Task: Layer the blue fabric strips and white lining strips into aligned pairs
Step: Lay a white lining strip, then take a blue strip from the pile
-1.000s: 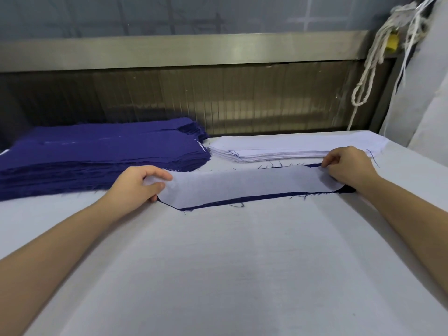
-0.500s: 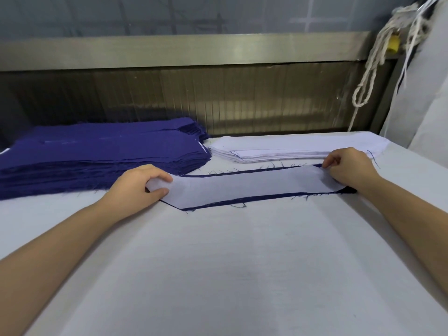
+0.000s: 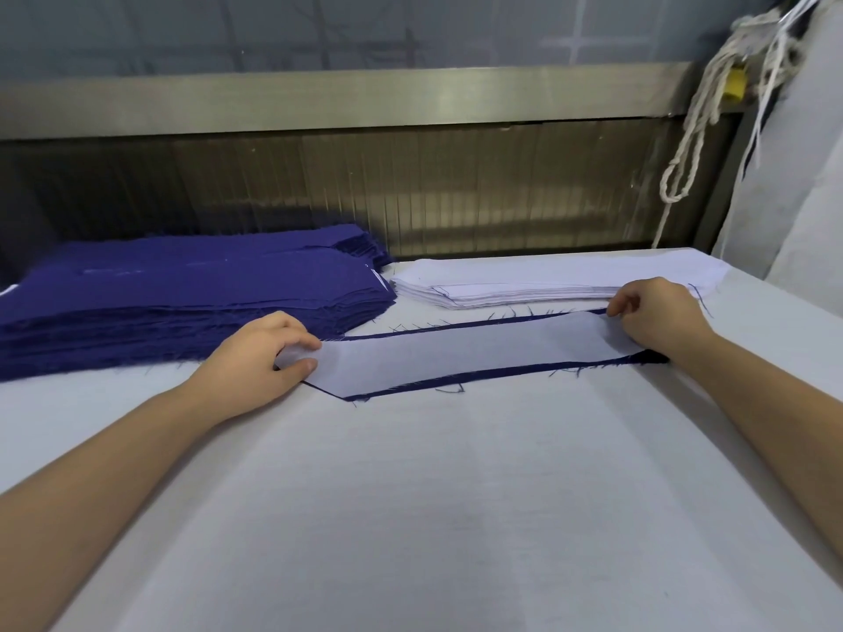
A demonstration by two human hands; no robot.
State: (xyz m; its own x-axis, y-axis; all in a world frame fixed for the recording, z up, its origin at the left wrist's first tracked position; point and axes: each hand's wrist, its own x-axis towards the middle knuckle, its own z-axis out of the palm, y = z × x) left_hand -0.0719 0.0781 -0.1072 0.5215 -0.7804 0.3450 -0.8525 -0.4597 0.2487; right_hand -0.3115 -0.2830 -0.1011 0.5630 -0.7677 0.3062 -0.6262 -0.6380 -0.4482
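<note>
Slid nearer, the lining strip now centres on the blue strip; my left hand and right hand pinch its ends, so uneven tugging could skew it.

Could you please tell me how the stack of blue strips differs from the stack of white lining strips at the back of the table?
The blue stack is dark navy, the white stack pale. The blue stack is clearly taller than the white stack. The blue stack's edges show frayed threads; the white stack's look clean. Both lie flat, side by side on the table, blue on the left.
</note>
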